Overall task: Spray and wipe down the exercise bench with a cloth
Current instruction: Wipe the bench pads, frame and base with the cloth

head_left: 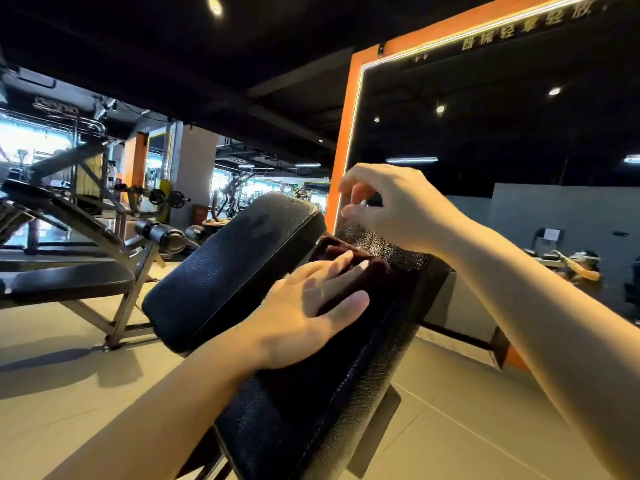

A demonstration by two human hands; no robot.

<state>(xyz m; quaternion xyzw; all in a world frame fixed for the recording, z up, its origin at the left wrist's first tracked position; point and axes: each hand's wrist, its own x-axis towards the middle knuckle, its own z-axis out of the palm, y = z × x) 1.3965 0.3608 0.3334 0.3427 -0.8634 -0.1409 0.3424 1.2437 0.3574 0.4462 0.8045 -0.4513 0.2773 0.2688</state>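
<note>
A black padded exercise bench point(322, 393) runs up the middle of the frame, its near pad tilted away from the viewer toward an orange-framed mirror point(349, 133), with a second pad point(228, 265) just beside it on the left. On the near pad lies a dark cloth point(360, 268), and the left hand point(304, 313) presses flat on it with fingers straight. The right hand point(391, 206) hovers over the pad's top edge, fingers curled; whether it pinches anything cannot be told.
</note>
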